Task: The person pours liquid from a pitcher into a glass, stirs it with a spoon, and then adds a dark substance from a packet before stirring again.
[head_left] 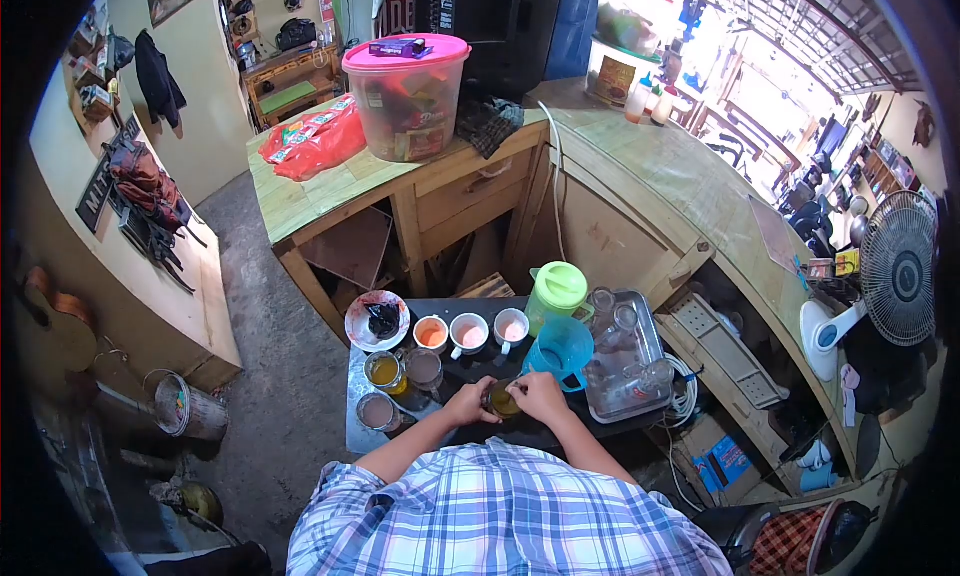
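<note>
A small glass (503, 399) is held by both hands above or on the near part of the dark worktop (463, 374); whether its base is set down cannot be told. It is gripped around its side by the left hand (473, 401), while its upper edge is grasped by the fingers of the right hand (540, 394). Yellowish liquid is seen in it.

To the left, a glass of yellow drink (386, 372) is placed beside a brown drink (424, 370), with a second brown drink (378, 412) nearer the person. Beyond these, an orange-filled cup (431, 333) and two white cups (469, 333) are lined up, and a bowl (353, 326) is seen with black plastic (383, 320) inside. To the right, a blue jug (562, 348) is stood in front of a green pitcher (559, 291), beside a metal tray (612, 412) in which clear glassware (622, 323) is held.
</note>
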Motion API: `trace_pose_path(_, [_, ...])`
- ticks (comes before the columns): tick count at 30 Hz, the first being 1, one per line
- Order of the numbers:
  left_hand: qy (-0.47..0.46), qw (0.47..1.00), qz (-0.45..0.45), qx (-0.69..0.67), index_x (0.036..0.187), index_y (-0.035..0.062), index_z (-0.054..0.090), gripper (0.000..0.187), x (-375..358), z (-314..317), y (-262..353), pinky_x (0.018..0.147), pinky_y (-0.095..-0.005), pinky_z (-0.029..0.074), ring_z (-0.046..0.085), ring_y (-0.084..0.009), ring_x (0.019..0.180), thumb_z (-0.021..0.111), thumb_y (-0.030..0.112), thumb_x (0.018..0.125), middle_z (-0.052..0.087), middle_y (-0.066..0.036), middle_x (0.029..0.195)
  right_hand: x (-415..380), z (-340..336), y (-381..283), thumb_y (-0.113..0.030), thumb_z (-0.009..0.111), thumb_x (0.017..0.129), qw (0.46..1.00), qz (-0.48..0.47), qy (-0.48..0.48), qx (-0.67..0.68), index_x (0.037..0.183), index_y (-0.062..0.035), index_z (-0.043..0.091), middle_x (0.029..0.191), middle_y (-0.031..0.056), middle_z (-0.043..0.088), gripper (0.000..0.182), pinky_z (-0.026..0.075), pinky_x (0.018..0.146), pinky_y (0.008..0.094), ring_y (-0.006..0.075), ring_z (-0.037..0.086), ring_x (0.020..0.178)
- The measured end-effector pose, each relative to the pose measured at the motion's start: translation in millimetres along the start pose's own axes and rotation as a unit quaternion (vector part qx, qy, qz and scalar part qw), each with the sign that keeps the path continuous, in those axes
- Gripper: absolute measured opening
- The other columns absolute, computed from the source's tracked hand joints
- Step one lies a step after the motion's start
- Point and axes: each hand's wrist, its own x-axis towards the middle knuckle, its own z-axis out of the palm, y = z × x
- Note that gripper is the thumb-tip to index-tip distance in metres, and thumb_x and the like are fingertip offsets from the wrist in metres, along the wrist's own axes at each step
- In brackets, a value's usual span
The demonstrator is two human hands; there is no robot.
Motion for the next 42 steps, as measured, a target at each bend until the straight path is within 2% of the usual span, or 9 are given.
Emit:
trace_pose_path(11, [-0.010,1.000,-0.015,-0.010,0.122,0.0032,0.047,0.083,0,-2,6,0.078,-0.0372,0.052,0.067,-0.0273,0.087,0.091,0.025,0.055,0.068,-0.016,0.095,0,0,1,-0.022,0.070,0.077,0.996,-0.047,0.073,-0.021,0.080,-0.0041,0.074,0.073,0.0184,0.066,0.019,0.052,0.066,0.0418,0.0337,0.066,0.069])
trace_pose_path(20, [-0.012,1.000,-0.015,0.001,0.122,0.0035,0.047,0.084,-1,-3,10,0.078,-0.0367,0.052,0.067,-0.0263,0.088,0.092,0.024,0.055,0.068,-0.016,0.095,-2,-2,0,-0.019,0.066,0.078,0.998,0.035,-0.044,0.026,0.080,-0.0047,0.074,0.080,0.0166,0.068,0.016,0.053,0.072,0.0437,0.0349,0.066,0.076])
trace_pose_path(23, [-0.006,1.000,-0.012,-0.003,0.122,0.0034,0.047,0.083,0,-3,8,0.077,-0.0366,0.052,0.067,-0.0263,0.087,0.092,0.024,0.054,0.068,-0.016,0.094,-2,4,6,-0.021,0.066,0.078,0.996,-0.041,0.059,0.046,0.081,-0.0053,0.074,0.081,0.0173,0.068,0.017,0.053,0.072,0.0442,0.0355,0.066,0.077])
trace_pose_path(26, [-0.005,1.000,-0.002,-0.013,0.121,0.0033,0.047,0.082,-1,0,4,0.075,-0.0366,0.051,0.067,-0.0255,0.084,0.092,0.024,0.055,0.067,-0.015,0.092,-5,-4,-2,-0.019,0.066,0.081,0.999,0.012,-0.033,-0.032,0.083,-0.0056,0.074,0.080,0.0161,0.068,0.016,0.052,0.069,0.0425,0.0333,0.066,0.074])
trace_pose_path(29, [0.005,1.000,0.018,-0.023,0.121,0.0033,0.047,0.082,0,1,-1,0.073,-0.0368,0.051,0.066,-0.0246,0.080,0.092,0.023,0.055,0.067,-0.014,0.090,-4,0,-1,-0.021,0.067,0.079,0.996,-0.034,0.074,0.031,0.083,-0.0058,0.074,0.077,0.0164,0.068,0.017,0.053,0.068,0.0432,0.0344,0.066,0.072])
trace_pose_path(32, [0.007,1.000,0.019,-0.017,0.121,0.0033,0.047,0.082,0,3,-5,0.072,-0.0369,0.051,0.065,-0.0243,0.079,0.092,0.024,0.055,0.067,-0.014,0.088,-4,-4,-2,-0.020,0.067,0.079,0.997,0.032,-0.040,-0.049,0.084,-0.0060,0.074,0.079,0.0163,0.068,0.016,0.053,0.069,0.0425,0.0337,0.066,0.075])
trace_pose_path(34, [0.010,0.999,0.030,-0.008,0.121,0.0033,0.047,0.082,1,2,-4,0.072,-0.0369,0.051,0.065,-0.0244,0.079,0.092,0.024,0.055,0.066,-0.014,0.088,1,2,3,-0.021,0.068,0.077,0.994,-0.063,0.069,0.052,0.081,-0.0062,0.074,0.078,0.0167,0.068,0.017,0.053,0.069,0.0430,0.0342,0.066,0.075])
trace_pose_path(37, [0.008,1.000,0.010,-0.009,0.121,0.0034,0.047,0.083,0,2,-3,0.072,-0.0372,0.051,0.066,-0.0263,0.080,0.092,0.024,0.055,0.066,-0.015,0.089,-5,0,3,-0.019,0.067,0.078,0.999,0.000,-0.024,-0.040,0.080,-0.0049,0.073,0.077,0.0164,0.067,0.015,0.051,0.067,0.0426,0.0337,0.064,0.073])
trace_pose_path(42, [0.007,1.000,0.017,0.002,0.121,0.0031,0.047,0.084,1,2,-4,0.073,-0.0387,0.052,0.067,-0.0305,0.083,0.091,0.027,0.054,0.067,-0.017,0.089,-4,3,6,-0.019,0.068,0.077,0.996,-0.075,0.048,-0.007,0.079,-0.0051,0.073,0.074,0.0160,0.066,0.015,0.051,0.065,0.0429,0.0340,0.064,0.069])
